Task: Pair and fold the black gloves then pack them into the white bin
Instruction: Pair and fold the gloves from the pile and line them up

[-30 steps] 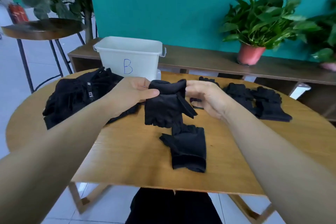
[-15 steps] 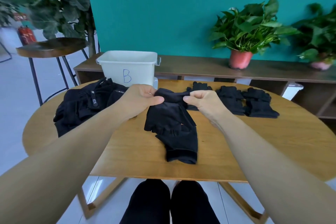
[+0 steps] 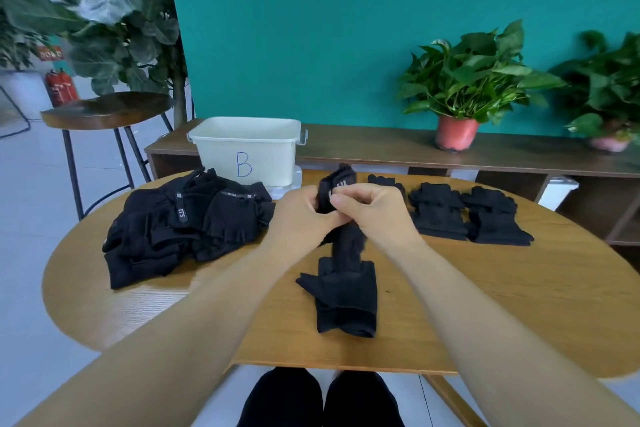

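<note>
My left hand (image 3: 302, 215) and my right hand (image 3: 372, 210) meet above the middle of the round wooden table (image 3: 502, 305), both pinching one black glove (image 3: 337, 185) held upright, its cuff sticking up past my fingers. Below it a second black glove (image 3: 346, 298) lies flat on the table. A loose heap of black gloves (image 3: 183, 229) sits at the left. Two folded pairs (image 3: 438, 215) (image 3: 495, 218) rest at the right, with another glove (image 3: 384, 181) behind my right hand. The white bin (image 3: 247, 149) marked "B" stands at the table's far edge.
A low wooden shelf (image 3: 398, 146) runs behind the table along a teal wall, carrying a potted plant (image 3: 457, 104) and another plant (image 3: 609, 97) at the far right. A dark round stool (image 3: 107, 111) stands at the left beside a large leafy plant (image 3: 104, 10).
My hands have come together and bunched the held glove from a spread, hanging shape into a narrow upright roll. The view has tilted slightly.
</note>
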A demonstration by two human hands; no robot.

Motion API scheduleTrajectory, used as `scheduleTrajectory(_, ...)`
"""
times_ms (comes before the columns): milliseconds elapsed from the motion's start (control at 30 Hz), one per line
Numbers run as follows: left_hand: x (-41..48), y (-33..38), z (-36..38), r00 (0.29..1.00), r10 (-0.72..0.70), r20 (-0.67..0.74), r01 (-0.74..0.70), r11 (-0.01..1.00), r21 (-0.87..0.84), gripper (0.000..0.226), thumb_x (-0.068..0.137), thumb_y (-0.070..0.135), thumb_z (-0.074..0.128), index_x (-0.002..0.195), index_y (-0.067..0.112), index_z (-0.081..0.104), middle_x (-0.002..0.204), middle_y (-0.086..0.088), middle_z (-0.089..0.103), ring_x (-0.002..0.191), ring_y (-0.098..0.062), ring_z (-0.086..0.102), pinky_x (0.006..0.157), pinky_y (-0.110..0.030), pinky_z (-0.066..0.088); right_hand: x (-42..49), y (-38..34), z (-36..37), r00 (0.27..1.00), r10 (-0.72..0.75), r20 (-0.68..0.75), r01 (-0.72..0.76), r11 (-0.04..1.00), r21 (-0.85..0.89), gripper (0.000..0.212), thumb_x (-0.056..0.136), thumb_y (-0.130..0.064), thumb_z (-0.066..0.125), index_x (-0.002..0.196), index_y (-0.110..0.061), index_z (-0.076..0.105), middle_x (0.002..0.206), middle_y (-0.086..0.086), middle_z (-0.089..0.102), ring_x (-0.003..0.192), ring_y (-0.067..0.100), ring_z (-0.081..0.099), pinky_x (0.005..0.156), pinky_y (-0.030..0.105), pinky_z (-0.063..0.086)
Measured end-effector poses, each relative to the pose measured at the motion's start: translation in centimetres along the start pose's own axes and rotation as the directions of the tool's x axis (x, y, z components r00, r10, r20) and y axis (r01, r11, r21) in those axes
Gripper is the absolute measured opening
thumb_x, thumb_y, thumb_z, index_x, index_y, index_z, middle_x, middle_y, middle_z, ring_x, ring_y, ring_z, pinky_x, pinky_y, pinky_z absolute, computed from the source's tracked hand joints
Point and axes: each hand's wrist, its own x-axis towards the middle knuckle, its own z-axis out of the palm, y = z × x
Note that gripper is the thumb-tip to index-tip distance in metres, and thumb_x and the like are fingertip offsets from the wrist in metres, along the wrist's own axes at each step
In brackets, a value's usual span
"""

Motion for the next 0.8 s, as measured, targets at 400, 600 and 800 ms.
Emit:
scheduleTrajectory(400, 1.4, 0.1, 3.4, 0.938, -0.054, 0.343, 0.09, 0.992, -0.09, 0.012, 0.087, 0.01, 0.073, 0.095, 0.02, 0.075, 0.084, 0.007, 0.076, 0.082, -0.006, 0.071, 0.075, -0.015, 0.053, -1.5, 4.0, -9.3, 0.976, 0.169, 0.139, -0.174, 0.984, 0.029, 0.022, 0.086, 0.003, 0.058, 0.097, -0.01, 0.071, 0.095, 0.001, 0.075, 0.089, 0.009, 0.066, 0.079, 0.022, 0.047)
scheduleTrajectory(600, 2.2, -0.5, 8.2, 0.965, 0.087, 0.247, -0.141, 0.968, 0.209, 0.013, 0.09, 0.023, 0.07, 0.1, 0.029, 0.077, 0.084, 0.007, 0.075, 0.073, -0.013, 0.068, 0.078, -0.037, 0.058, -1.5, 7.5, -13.1, 0.999, -0.014, -0.029, 0.007, 0.974, -0.227, 0.024, 0.087, -0.003, 0.065, 0.084, -0.026, 0.073, 0.084, -0.01, 0.073, 0.089, 0.009, 0.068, 0.095, 0.043, 0.048)
scheduleTrajectory(800, -0.7, -3.5, 13.1, 0.833, 0.457, 0.312, -0.553, 0.701, 0.449, 0.013, 0.08, 0.011, 0.077, 0.086, 0.022, 0.075, 0.08, 0.009, 0.072, 0.071, -0.015, 0.061, 0.093, -0.044, 0.051, -6.5, 14.0, -13.7, 0.957, -0.279, -0.073, 0.154, 0.706, -0.691, 0.036, 0.07, 0.003, 0.079, 0.096, -0.023, 0.076, 0.112, 0.004, 0.068, 0.114, 0.015, 0.04, 0.099, 0.038, 0.029)
